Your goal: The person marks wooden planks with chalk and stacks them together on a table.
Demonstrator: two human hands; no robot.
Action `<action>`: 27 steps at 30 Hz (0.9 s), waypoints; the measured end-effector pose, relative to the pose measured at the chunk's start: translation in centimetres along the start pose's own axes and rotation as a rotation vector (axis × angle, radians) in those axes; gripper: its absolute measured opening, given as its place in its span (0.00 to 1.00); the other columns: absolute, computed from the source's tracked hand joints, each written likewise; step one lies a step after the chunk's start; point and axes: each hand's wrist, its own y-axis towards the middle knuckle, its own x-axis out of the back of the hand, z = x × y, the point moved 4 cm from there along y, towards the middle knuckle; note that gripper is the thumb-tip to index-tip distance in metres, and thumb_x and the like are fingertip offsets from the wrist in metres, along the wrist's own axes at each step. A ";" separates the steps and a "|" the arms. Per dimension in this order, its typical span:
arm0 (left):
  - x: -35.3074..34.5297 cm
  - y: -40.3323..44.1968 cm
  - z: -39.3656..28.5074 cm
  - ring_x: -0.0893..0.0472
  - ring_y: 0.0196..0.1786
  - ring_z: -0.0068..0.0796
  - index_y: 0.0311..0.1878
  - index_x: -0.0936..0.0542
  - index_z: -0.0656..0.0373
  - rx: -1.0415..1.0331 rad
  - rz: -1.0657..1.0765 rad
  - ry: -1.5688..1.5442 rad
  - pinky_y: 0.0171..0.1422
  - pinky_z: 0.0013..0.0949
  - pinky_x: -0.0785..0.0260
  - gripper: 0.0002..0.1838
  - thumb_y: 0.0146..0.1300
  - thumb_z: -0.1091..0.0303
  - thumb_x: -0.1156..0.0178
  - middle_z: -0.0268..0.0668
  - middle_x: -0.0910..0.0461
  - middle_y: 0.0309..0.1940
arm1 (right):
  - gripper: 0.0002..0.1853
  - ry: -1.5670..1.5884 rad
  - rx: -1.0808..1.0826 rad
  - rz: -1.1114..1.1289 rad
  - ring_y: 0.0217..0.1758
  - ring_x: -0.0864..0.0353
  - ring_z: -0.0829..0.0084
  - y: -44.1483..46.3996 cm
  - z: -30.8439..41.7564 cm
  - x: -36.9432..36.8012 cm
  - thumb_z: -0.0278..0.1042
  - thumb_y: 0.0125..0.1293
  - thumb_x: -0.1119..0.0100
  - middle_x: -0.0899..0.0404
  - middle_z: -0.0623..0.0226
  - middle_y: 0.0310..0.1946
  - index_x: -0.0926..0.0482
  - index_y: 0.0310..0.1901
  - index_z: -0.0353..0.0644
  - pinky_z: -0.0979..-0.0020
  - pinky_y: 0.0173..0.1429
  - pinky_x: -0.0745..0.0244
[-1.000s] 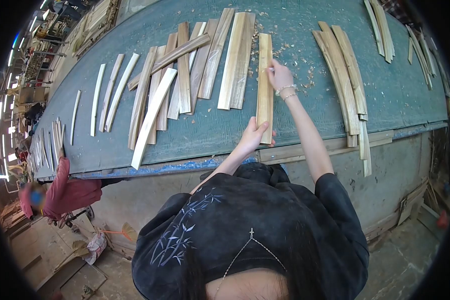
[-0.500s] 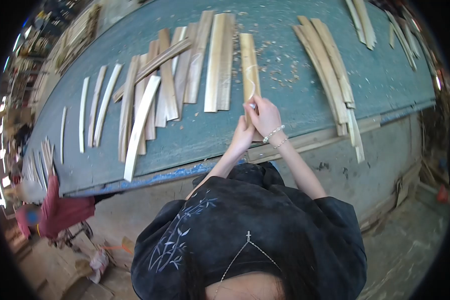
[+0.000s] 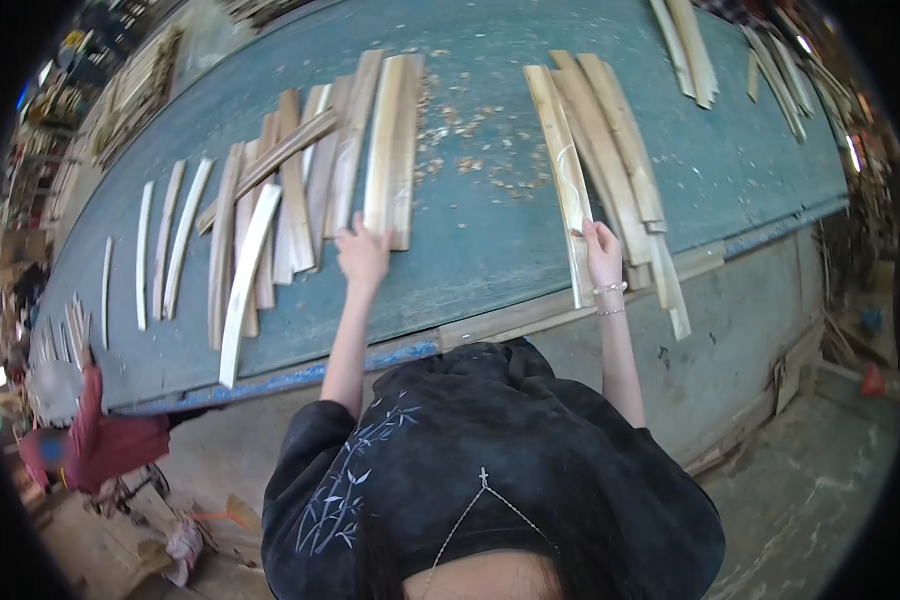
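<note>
My right hand [image 3: 603, 256] is closed on the lower part of a long wooden board [image 3: 561, 170] with a pale wavy chalk line on it. That board lies beside a fanned stack of boards [image 3: 625, 150] on the right. Fingers apart, my left hand [image 3: 362, 255] is at the lower end of a pair of boards [image 3: 387, 140] in the middle. Left of this hand, several overlapping boards [image 3: 295, 200] lie on the green table [image 3: 480, 240], with one board slanted across them. A pale strip [image 3: 250, 285] lies near the table's front edge.
Thin strips [image 3: 175, 240] lie farther left. A person in red [image 3: 120, 445] stands at the table's far left. Wood shavings [image 3: 500, 140] are scattered in the middle. More boards [image 3: 690, 50] lie at the back right. A wooden rail [image 3: 570, 305] runs along the front edge.
The marked board has moved from the middle to the right-hand stack with my right hand. My left hand has let go of it and moved left to the pair of boards. The view has shifted.
</note>
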 end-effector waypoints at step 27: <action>-10.1 -6.9 -30.9 0.32 0.48 0.46 0.56 0.46 0.59 -0.258 0.182 -0.910 0.49 0.39 0.39 0.31 0.53 0.57 0.47 0.58 0.35 0.46 | 0.14 -0.252 0.040 -0.319 0.23 0.36 0.88 2.5 -3.4 23.6 0.38 0.61 0.55 0.29 0.73 0.19 0.28 0.27 0.34 0.84 0.28 0.41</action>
